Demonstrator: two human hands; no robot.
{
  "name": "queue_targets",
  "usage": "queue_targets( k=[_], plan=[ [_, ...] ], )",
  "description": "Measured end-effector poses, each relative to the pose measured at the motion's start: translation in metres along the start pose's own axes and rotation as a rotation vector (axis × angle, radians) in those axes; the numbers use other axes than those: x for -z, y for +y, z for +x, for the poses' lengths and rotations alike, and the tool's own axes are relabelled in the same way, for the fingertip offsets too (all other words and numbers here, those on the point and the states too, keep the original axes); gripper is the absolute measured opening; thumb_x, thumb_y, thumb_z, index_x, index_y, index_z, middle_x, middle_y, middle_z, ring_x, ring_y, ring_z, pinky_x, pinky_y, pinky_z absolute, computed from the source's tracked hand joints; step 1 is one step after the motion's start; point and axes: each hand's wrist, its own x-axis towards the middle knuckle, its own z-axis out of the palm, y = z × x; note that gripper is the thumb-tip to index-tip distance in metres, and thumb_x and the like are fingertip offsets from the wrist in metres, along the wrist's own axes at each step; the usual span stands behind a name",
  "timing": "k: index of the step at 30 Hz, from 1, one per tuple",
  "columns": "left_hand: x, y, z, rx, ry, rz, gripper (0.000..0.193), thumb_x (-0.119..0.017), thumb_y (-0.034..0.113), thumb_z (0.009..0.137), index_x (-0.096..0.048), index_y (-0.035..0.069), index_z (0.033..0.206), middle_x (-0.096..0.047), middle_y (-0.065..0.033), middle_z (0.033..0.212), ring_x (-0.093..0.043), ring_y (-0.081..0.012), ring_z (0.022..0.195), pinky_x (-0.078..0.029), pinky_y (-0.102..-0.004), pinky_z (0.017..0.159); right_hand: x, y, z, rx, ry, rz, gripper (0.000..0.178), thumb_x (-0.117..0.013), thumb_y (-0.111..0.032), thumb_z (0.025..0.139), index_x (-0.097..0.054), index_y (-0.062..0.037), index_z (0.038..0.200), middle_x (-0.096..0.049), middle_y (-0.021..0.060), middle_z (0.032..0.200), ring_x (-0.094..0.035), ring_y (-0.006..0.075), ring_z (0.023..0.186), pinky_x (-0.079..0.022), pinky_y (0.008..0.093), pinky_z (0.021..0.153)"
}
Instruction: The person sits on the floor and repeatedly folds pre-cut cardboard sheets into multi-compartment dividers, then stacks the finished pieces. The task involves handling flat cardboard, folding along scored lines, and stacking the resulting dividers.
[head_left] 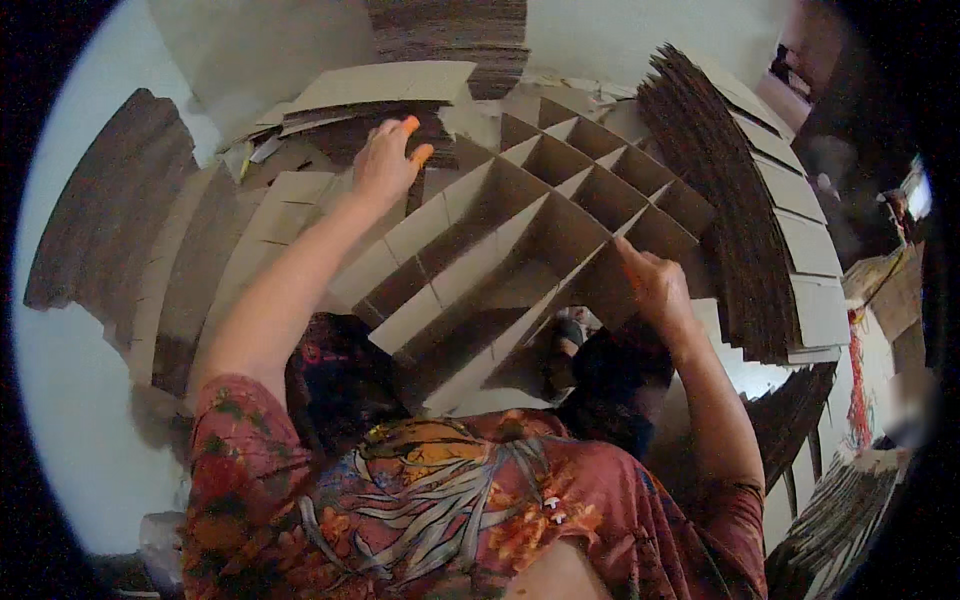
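Observation:
A partly slotted cardboard divider grid point(575, 165) stands in front of me, tilted across the view. Its far right part forms closed square cells, while long parallel strips run toward my lap. My right hand point(655, 285) pinches the grid's right edge, near a crossing of strips. My left hand point(388, 165) is off the grid, its thumb and forefinger apart with nothing between them. It hovers by a stack of cardboard strips point(385, 85) at the far left. Orange coverings show on the fingertips of my left hand, and some orange shows on my right.
A tall row of stacked cardboard strips point(730, 200) curves along the right. More stacks point(115, 205) lean at the left, beside pale slotted strips point(265, 235). Another pile point(450, 40) stands at the back. Further bundles point(840, 520) lie at the lower right.

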Motion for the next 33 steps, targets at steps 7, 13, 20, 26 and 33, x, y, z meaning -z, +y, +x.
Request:
queue_targets(
  k=[7,13,20,26,33],
  plan=[
    [-0.043,-0.032,0.057,0.000,0.023,0.272,0.053,-0.061,0.024,0.081,-0.040,0.007,0.127,-0.041,-0.0082,0.127,-0.038,-0.0306,0.117,-0.038,-0.0394,0.093,-0.003,0.008,0.022,-0.046,0.045,0.029,0.043,-0.059,-0.005,0.075,-0.055,-0.0154,0.117,-0.063,0.0151,0.082,-0.062,0.0327,0.068,-0.050,0.0401,0.059],
    [-0.057,-0.048,0.097,0.134,-0.300,0.088,0.026,-0.056,0.018,0.081,-0.057,0.009,0.106,-0.056,-0.0148,0.107,-0.053,-0.0340,0.099,-0.043,-0.0427,0.082,-0.009,0.018,0.020,-0.078,0.013,-0.079,0.044,-0.062,-0.012,0.077,-0.053,-0.0164,0.119,-0.062,0.0152,0.085,-0.061,0.0331,0.070,-0.050,0.0409,0.059],
    [-0.038,-0.067,0.100,0.093,-0.094,-0.025,0.016,-0.053,0.015,0.078,-0.065,0.008,0.084,-0.062,-0.0168,0.077,-0.059,-0.0346,0.077,-0.045,-0.0421,0.067,0.009,-0.022,0.039,0.000,0.275,0.000,0.046,-0.067,-0.014,0.076,-0.050,-0.0104,0.119,-0.060,0.0145,0.097,-0.062,0.0297,0.076,-0.051,0.0362,0.062],
    [-0.026,-0.088,0.092,0.390,-0.080,-0.463,0.016,-0.059,0.021,0.077,-0.068,0.011,0.087,-0.063,-0.0168,0.080,-0.060,-0.0322,0.073,-0.046,-0.0388,0.064,0.016,-0.072,0.051,0.065,0.270,0.220,0.036,-0.067,-0.008,0.076,-0.056,-0.0023,0.110,-0.060,0.0150,0.096,-0.062,0.0261,0.077,-0.051,0.0309,0.065],
    [0.009,-0.046,0.076,-0.056,0.330,-0.095,0.014,-0.060,0.015,0.078,-0.066,0.006,0.087,-0.063,-0.0166,0.083,-0.060,-0.0318,0.073,-0.047,-0.0370,0.061,0.022,-0.088,0.056,-0.288,0.195,0.806,0.028,-0.058,-0.012,0.084,-0.057,0.0009,0.109,-0.063,0.0119,0.092,-0.062,0.0182,0.077,-0.049,0.0269,0.065]
  ],
)
